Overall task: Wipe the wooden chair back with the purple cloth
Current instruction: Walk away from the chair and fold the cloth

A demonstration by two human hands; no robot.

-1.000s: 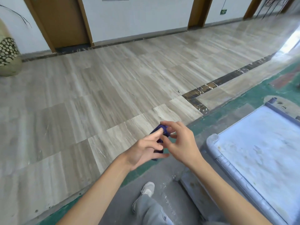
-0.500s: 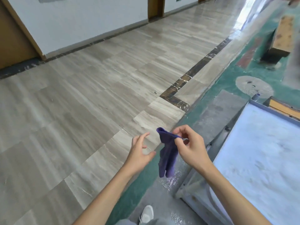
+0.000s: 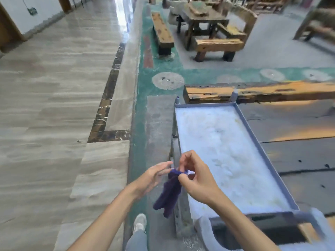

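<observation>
Purple cloth (image 3: 169, 193) hangs in the air in front of the person, pinched at its top edge by the right hand (image 3: 196, 180), whose thumb and fingers (image 3: 182, 176) curl round the fabric while the rest of the cloth droops down towards the floor. It hangs just beside the near left corner of a blue-grey metal cart (image 3: 261, 147) with a pale, dusty tray top. The left hand (image 3: 151, 178) is close to the cloth on its left, fingers stretched out and relaxed, gripping nothing; whether its fingertips touch the fabric cannot be told. Below the hands a light shoe (image 3: 139, 222) stands on the green floor strip. Far ahead, well apart from the cloth, a wooden chair (image 3: 226, 38) with a slatted back sits beside a rough wooden table (image 3: 199, 17), and a long wooden bench (image 3: 162, 31) lies to their left
</observation>
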